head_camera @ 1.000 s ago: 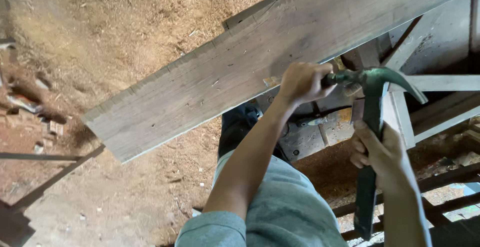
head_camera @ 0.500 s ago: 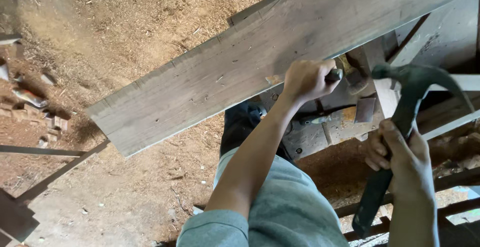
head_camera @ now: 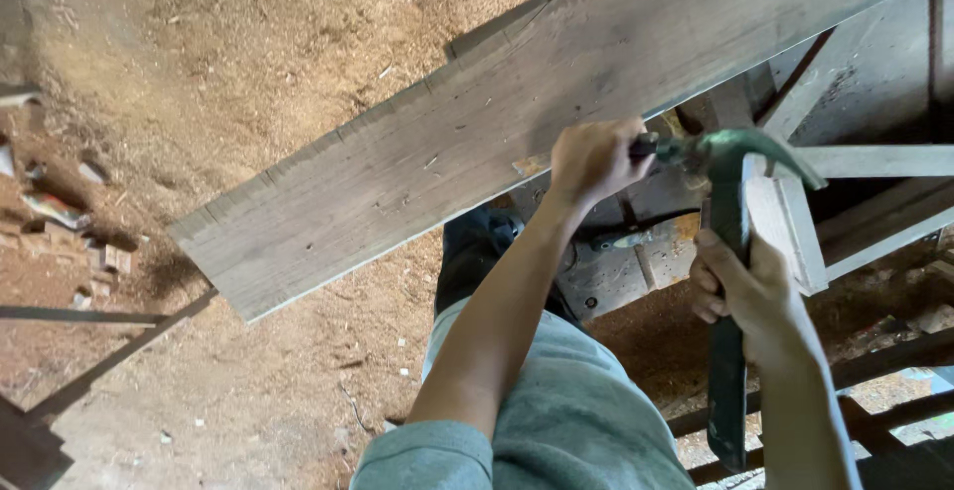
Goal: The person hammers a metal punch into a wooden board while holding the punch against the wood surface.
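Head view: green hammer [head_camera: 733, 251] head now back against the dark tool tip by the left hand [head_camera: 593, 160], vs 0.5 s ago when it was swung off. Right hand [head_camera: 752, 291] fingers wrapped round the handle; left fist closed on the tool, mostly hidden. Long grey plank [head_camera: 477, 142] just above the fist; wood frame [head_camera: 795, 222] behind the hammer; sawdust floor [head_camera: 199, 53] beyond the plank. Handle end cut off by the forearm.

1. The left arm rises bare from the lower middle of the frame to the upper centre-right, where the left hand [head_camera: 593, 159] is curled into a closed fist.
2. The right forearm rises from the lower right; the right hand [head_camera: 752, 289] keeps a closed grip, fingers wrapped.
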